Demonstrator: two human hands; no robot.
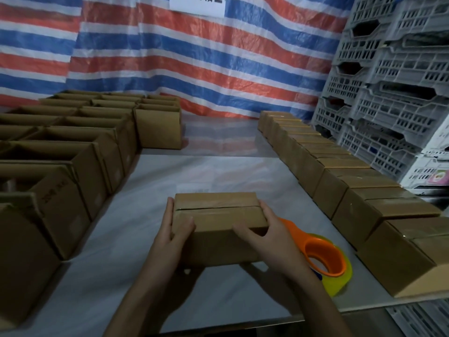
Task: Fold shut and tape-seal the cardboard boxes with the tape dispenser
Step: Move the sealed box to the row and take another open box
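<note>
A small brown cardboard box sits in front of me on the white table, its top flaps folded down and meeting at a middle seam. My left hand grips its left end, thumb on top and fingers along the side. My right hand grips its right end the same way. The orange and yellow tape dispenser lies on the table just right of the box, behind my right wrist, with nobody holding it.
Several open boxes stand in rows on the left of the table. A long row of closed boxes runs along the right edge. Stacked grey plastic crates rise at the right. A striped tarp hangs behind.
</note>
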